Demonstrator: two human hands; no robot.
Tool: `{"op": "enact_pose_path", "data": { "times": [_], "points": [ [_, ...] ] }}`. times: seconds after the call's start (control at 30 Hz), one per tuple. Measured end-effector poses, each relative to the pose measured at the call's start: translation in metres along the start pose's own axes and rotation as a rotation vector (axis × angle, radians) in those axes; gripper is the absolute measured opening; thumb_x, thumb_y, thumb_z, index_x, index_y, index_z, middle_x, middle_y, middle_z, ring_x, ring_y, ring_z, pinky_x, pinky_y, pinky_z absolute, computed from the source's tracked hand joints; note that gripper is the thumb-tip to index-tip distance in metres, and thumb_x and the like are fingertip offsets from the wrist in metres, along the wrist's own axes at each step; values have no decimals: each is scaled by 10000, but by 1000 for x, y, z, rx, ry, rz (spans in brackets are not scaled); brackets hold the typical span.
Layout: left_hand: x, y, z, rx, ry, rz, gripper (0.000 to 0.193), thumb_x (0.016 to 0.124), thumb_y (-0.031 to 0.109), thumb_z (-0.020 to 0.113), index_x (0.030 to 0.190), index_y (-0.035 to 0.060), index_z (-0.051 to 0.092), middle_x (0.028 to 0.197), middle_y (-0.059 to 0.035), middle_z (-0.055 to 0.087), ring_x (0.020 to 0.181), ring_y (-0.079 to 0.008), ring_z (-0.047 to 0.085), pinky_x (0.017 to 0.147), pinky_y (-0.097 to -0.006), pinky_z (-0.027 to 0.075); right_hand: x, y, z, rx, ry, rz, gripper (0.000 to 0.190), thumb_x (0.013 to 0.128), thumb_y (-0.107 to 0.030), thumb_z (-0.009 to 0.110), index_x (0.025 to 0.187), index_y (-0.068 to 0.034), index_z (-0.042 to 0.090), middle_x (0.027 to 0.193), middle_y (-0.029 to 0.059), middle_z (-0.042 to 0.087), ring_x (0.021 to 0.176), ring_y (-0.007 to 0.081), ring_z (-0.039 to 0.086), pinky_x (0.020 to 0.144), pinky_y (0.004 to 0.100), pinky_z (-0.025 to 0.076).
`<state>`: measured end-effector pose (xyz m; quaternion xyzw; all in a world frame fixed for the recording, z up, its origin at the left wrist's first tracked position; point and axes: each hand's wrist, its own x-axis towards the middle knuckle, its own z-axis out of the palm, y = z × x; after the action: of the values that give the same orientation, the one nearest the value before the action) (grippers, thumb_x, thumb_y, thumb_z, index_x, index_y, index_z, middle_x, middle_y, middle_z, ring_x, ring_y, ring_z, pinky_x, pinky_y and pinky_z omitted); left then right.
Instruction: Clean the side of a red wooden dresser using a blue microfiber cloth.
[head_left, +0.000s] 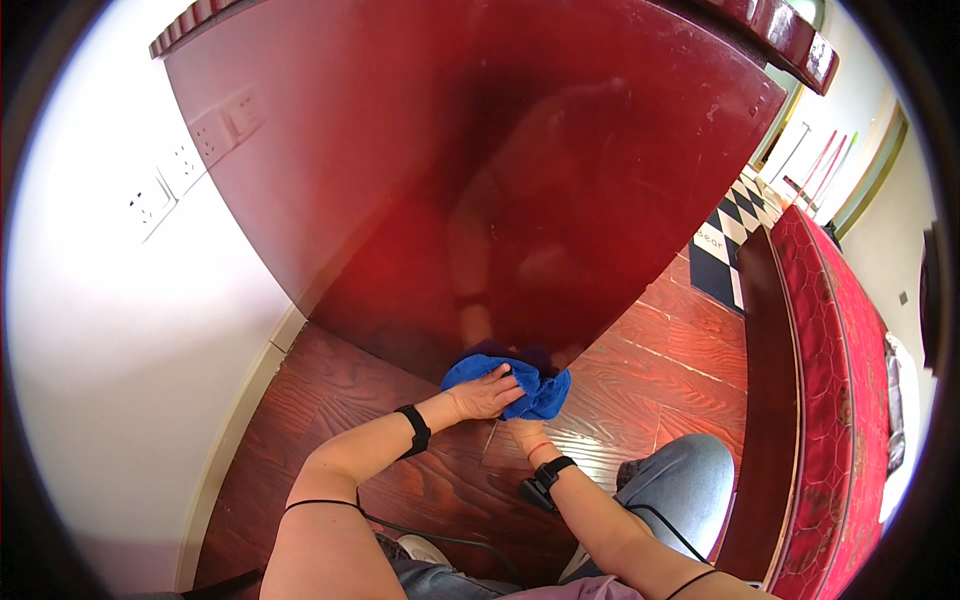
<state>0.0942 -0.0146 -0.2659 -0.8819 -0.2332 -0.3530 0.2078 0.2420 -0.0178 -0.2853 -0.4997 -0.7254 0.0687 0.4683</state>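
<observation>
A blue cloth (551, 394) is bunched against the bottom edge of a glossy dark-red wooden furniture panel (420, 187), just above the floor. My left hand (487, 394) presses on the cloth from the left, its fingers spread over the folds. From below, my right hand (527, 429) reaches into the same cloth, which covers its fingers. The panel's shiny surface mirrors an arm and the wall sockets. Small pale scuffs mark its upper right part.
A white wall with sockets (150, 202) and a skirting board (225, 450) stands at left. Reddish wood flooring (637, 352) runs below. To the right are a bed's dark wooden side (769, 405) and red patterned mattress (832, 375). A checkered mat (724, 244) lies farther off. My knee (682, 480) is near.
</observation>
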Motion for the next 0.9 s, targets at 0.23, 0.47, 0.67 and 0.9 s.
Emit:
{"op": "enact_pose_path", "data": {
  "times": [0.23, 0.47, 0.67, 0.9],
  "points": [
    [-2, 0, 1, 1, -2, -6, 542, 750, 222, 639, 1225, 46, 445, 1272, -155, 507, 1200, -301, 459, 1143, -505, 115, 7, -11, -7, 99, -5, 32, 502, 860, -411, 546, 1253, -101, 523, 1283, 149, 519, 1202, 364, 441, 1035, 481, 294],
    [1, 0, -1, 30, 3, 0, 512, 756, 205, 622, 1213, 42, 459, 1260, -140, 520, 1199, -288, 467, 1161, -497, 66, 4, -4, -5, 31, -3, 11, 499, 867, -414, 535, 1262, -108, 522, 1297, 148, 509, 1213, 361, 434, 1049, 483, 280],
    [8, 3, -5, -38, 24, -36, 504, 785, 138, 603, 1248, 36, 432, 1262, -143, 501, 1218, -278, 453, 1172, -450, 102, -2, 3, -1, 49, -3, 34, 531, 876, -428, 519, 1302, -112, 498, 1334, 149, 488, 1254, 369, 402, 1083, 502, 232],
    [7, 3, -6, -42, 20, -35, 497, 796, 136, 588, 1254, 32, 426, 1267, -146, 506, 1229, -278, 449, 1175, -448, 84, -5, 8, -3, -52, -174, -5, 689, 885, -419, 554, 1431, -79, 306, 1456, 152, 325, 1363, 342, 257, 1143, 463, 155]
  ]
}}
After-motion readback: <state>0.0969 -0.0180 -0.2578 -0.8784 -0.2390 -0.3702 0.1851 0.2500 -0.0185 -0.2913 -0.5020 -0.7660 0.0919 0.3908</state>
